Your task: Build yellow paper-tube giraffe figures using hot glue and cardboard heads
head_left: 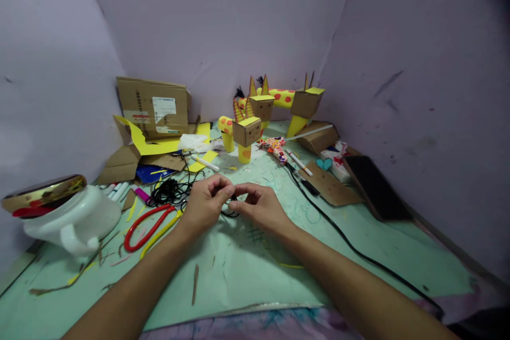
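My left hand [207, 203] and my right hand [261, 207] meet at the middle of the green paper-covered table [247, 271]. Both pinch a thin black string [230, 208] between fingertips, the fingers curled. The string runs left to a tangled black heap [169, 192] just beyond my left hand. Red-handled scissors [147, 226] lie to the left of my left wrist.
Cardboard and yellow paper animal figures [249, 135] stand at the back, with a cardboard box [153, 107] behind left. A white cup [71, 220] lies on its side at far left. A black cable [350, 244] crosses the right side, beside a dark tablet [376, 186] and markers [298, 162].
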The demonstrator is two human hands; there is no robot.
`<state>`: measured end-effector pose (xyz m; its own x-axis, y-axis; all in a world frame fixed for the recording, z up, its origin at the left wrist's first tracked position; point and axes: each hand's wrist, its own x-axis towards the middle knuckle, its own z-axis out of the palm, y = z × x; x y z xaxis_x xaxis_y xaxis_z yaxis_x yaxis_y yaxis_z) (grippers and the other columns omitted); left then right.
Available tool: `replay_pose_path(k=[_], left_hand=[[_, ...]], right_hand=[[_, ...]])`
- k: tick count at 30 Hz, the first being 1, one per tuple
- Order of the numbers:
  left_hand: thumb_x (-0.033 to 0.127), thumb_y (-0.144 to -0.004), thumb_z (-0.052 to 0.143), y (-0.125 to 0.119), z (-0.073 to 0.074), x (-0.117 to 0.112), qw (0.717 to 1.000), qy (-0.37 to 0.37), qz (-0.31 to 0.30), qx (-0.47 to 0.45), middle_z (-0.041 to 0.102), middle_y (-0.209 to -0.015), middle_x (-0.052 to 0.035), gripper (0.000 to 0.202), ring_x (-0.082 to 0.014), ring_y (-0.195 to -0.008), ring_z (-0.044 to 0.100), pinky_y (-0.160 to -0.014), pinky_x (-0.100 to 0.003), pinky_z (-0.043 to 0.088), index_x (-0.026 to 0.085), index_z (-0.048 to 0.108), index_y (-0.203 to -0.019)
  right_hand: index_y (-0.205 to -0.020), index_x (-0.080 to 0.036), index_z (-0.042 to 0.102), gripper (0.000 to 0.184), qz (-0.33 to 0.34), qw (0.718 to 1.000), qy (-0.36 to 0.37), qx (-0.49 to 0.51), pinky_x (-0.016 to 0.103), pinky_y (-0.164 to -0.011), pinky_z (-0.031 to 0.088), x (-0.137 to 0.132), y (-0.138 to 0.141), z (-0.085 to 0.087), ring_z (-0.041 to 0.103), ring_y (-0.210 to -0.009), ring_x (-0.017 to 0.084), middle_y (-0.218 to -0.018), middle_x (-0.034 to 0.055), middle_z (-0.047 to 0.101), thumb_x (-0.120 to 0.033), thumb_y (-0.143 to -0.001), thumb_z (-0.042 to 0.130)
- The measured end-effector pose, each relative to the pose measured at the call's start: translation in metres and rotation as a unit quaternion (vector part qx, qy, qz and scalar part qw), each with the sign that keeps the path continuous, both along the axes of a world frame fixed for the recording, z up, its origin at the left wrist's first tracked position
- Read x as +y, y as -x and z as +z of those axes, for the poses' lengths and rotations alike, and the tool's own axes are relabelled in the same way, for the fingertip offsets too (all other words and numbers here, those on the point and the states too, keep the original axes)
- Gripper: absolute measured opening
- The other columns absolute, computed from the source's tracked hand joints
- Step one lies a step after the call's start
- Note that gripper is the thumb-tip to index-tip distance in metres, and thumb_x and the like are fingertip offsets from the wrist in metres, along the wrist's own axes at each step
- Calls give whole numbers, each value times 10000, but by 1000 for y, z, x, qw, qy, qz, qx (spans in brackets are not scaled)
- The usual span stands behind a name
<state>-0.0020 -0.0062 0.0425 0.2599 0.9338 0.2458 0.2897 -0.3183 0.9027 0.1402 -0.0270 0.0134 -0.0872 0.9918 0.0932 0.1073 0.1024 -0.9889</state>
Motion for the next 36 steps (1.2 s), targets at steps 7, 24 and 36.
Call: replay_pose_path(k=[7,24,36], left_hand=[[305,-662,581,-1,-2,2,999,20,25,-34,497,-521,40,170,-91,-507,426,-500,-205,346,163,541,-578],[348,-657,578,6,-7,11,995,46,77,-44,411,-495,60,200,-68,-456,300,-419,-204,228,168,513,-600],[352,-659,581,7,-11,16,993,20,97,-58,393,-495,70,205,-69,-463,285,-436,-206,235,166,518,-600]], right_hand=[[-663,-156,670,187,43,999,-10,12,221,-504,343,2,-1,-5,442,-498,89,-568,-16,582,-297,-742,578],[-655,-148,623,196,79,995,37,48,198,-453,301,4,0,-10,409,-456,63,-572,-26,554,-303,-753,555],[-618,-142,643,157,14,997,63,40,205,-445,307,8,-3,-3,414,-423,63,-483,-48,526,-287,-672,617]])
